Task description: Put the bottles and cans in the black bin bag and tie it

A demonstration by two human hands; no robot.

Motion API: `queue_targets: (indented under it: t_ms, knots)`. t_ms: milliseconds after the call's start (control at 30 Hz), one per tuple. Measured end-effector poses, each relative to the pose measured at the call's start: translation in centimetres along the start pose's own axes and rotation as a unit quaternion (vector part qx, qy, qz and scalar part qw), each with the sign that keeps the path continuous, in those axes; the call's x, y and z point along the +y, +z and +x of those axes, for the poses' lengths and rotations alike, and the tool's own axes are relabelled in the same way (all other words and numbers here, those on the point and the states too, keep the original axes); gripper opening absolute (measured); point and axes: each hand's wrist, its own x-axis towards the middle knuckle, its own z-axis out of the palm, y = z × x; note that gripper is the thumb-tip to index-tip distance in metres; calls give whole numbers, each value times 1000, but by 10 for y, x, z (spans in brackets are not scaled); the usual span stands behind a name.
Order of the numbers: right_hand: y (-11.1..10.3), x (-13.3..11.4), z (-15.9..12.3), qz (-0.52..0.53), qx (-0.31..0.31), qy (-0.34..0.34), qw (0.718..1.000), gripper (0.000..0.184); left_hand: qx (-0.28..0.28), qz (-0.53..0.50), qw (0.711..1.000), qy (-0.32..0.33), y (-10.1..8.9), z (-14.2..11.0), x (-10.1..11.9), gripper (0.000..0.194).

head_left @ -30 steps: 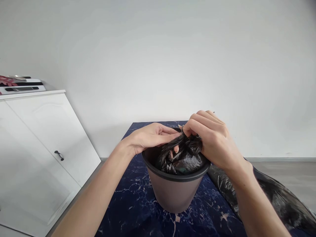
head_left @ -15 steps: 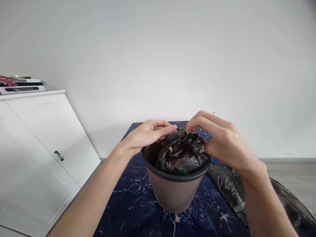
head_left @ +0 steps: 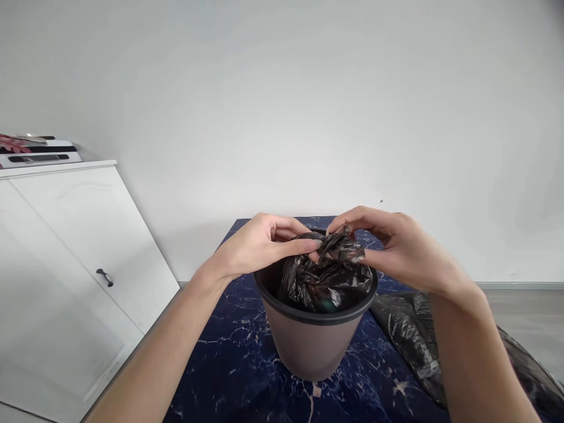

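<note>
A black plastic garbage bag (head_left: 328, 285) sits bunched inside a grey-brown trash can (head_left: 311, 346) with a black rim. Something green and reddish shows faintly through its thin film. My left hand (head_left: 273, 241) pinches the bag's gathered top between thumb and fingers, above the can's left side. Opposite it, my right hand (head_left: 388, 241) grips a twisted end of the same bag, its fingertips close to those of the left. Parts of the fingers are hidden behind the crumpled plastic.
The can stands on a dark blue marbled table (head_left: 229, 364). Another black plastic bag (head_left: 409, 335) lies at the right edge, partly behind my right forearm. To the left is a white cabinet (head_left: 79, 247) with things on top. A pale wall (head_left: 282, 117) rises behind.
My right hand has lowered slightly and its fingers have closed around the bag's end. The bag's top is now pulled up and twisted between both hands. The can has stayed put.
</note>
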Motion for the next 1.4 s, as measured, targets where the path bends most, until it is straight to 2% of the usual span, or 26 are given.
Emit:
queue_targets:
  t_ms: [167, 333, 467, 567, 667, 767, 867, 967, 1133, 1233, 1300, 1400]
  knots:
    - [-7, 3, 1, 61, -16, 57, 996, 33, 67, -49, 996, -11, 1, -2, -7, 22]
    - [-14, 17, 1, 140, -22, 115, 983, 41, 106, -200, 974, 6, 1, -2, -15, 20]
    - [-9, 25, 4, 183, 33, 131, 974, 32, 107, -259, 958, 55, 2, -1, -21, 21]
    - [3, 24, 9, 225, 92, 152, 958, 38, 71, -268, 957, 87, 6, -1, -19, 17]
    - [17, 17, 13, 232, 121, 178, 949, 44, 32, -245, 965, 93, 13, -3, -11, 15]
    - [26, 5, 12, 169, 125, 176, 962, 45, 11, -178, 981, 73, 22, -5, 1, 14]
    - [32, -7, 9, 152, 81, 127, 977, 43, 37, -127, 990, 58, 30, -6, 8, 16]
    - [34, -13, 7, 156, 37, 86, 983, 40, 75, -125, 988, 50, 35, -6, 7, 21]
    - [30, -10, 2, 173, 2, 158, 972, 41, 158, -122, 979, 36, 37, -5, 1, 25]
    - [28, -13, -2, 204, -29, 158, 966, 41, 163, -93, 981, 50, 40, -6, 4, 23]
    - [29, -19, -3, 174, -17, 153, 973, 39, 148, -62, 984, 72, 42, -7, 7, 19]
    - [34, -28, -2, 138, 37, 188, 972, 39, 133, -14, 987, 94, 46, -8, 12, 15]
